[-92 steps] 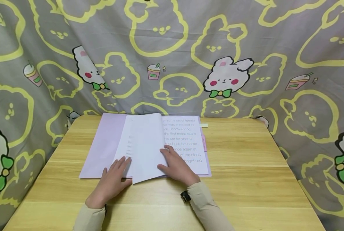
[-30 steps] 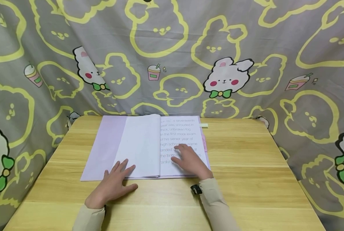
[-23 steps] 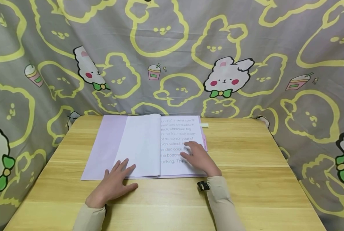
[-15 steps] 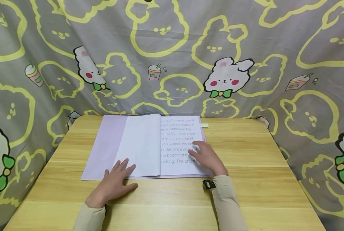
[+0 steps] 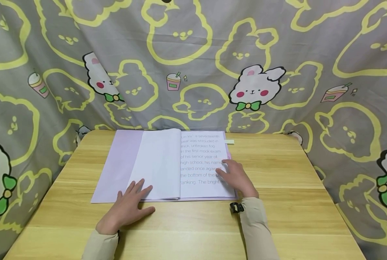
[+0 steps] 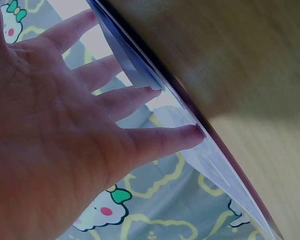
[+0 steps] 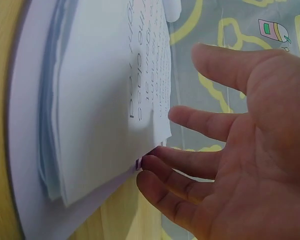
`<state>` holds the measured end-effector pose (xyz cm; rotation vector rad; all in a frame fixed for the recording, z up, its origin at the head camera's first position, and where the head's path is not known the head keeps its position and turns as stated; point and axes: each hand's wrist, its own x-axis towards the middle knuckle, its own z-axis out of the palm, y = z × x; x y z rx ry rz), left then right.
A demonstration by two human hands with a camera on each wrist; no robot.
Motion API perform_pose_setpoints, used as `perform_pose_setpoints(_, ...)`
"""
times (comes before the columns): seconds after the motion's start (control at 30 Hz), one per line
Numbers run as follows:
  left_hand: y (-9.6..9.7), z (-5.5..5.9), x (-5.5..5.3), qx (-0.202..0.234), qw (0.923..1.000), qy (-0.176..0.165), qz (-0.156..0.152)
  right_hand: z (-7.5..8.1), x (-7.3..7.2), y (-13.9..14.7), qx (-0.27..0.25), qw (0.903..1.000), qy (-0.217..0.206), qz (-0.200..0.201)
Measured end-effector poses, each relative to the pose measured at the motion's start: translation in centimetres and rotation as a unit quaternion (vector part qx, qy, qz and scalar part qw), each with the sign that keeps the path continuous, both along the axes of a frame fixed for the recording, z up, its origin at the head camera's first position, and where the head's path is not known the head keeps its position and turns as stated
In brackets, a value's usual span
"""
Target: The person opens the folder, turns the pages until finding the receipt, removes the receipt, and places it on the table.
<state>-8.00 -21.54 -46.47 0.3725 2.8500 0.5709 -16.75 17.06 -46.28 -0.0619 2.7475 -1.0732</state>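
Note:
A lilac-covered booklet (image 5: 117, 162) lies open on the table. Its left page (image 5: 159, 155) is blank white, and the right page (image 5: 196, 187) carries large printed English text. My left hand (image 5: 128, 207) rests with spread fingers at the lower left of the blank page, thumb over the table below the booklet. In the left wrist view its fingertips (image 6: 192, 136) reach the booklet's edge. My right hand (image 5: 238, 177) lies over the right margin of the printed page, hiding the ends of some lines. Loosely bent fingers (image 7: 195, 160), holding nothing, show in the right wrist view.
A pale green tab (image 5: 229, 142) and a pink tab (image 5: 229, 156), partly behind my right hand, stick out of the booklet's right side. The wooden table (image 5: 287, 173) ends at a grey patterned curtain (image 5: 193, 47) behind and at both sides.
The leaf that stood half turned has come down flat on the left. My right hand has moved right across the text to the page's right edge. My left hand's fingers have spread.

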Motion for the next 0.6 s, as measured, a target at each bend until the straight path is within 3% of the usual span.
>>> perform_pose_setpoints(0.6, -0.04, -0.08, 0.08, 0.000, 1.0000, 0.001, -0.001, 0.21, 0.07, -0.49, 0.034, 0.9991, 0.014, 0.020)
